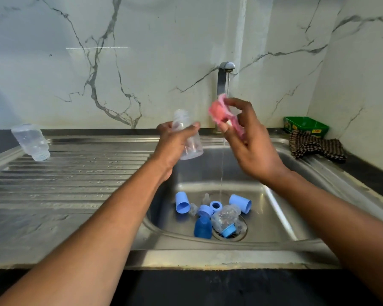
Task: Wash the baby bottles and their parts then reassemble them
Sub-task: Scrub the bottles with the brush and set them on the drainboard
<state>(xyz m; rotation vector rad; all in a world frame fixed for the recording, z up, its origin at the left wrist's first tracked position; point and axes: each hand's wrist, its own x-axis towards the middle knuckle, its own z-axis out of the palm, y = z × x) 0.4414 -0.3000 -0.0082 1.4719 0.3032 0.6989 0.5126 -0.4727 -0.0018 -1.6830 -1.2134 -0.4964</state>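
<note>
My left hand (pixel 175 140) grips a clear baby bottle (pixel 187 133) upright over the steel sink (pixel 281 208), its open neck at the top. My right hand (pixel 248 142) pinches a pink sponge (pixel 219 111) just right of the bottle, under a thin stream from the tap (pixel 224 78). On the sink floor lie light blue caps (pixel 182 202) (pixel 241 203), blue rings (pixel 216 206), a dark blue cap (pixel 202 227), a clear bottle with a blue ring (pixel 226 220) over the drain, and clear teats (pixel 206 198). Another clear bottle (pixel 31 142) stands neck down on the draining board.
The ribbed steel draining board (pixel 71 184) stretches left of the sink. A checked cloth (pixel 316 147) and a green box (pixel 305 125) sit on the dark counter at the right. A marble wall (pixel 119 62) rises behind the tap.
</note>
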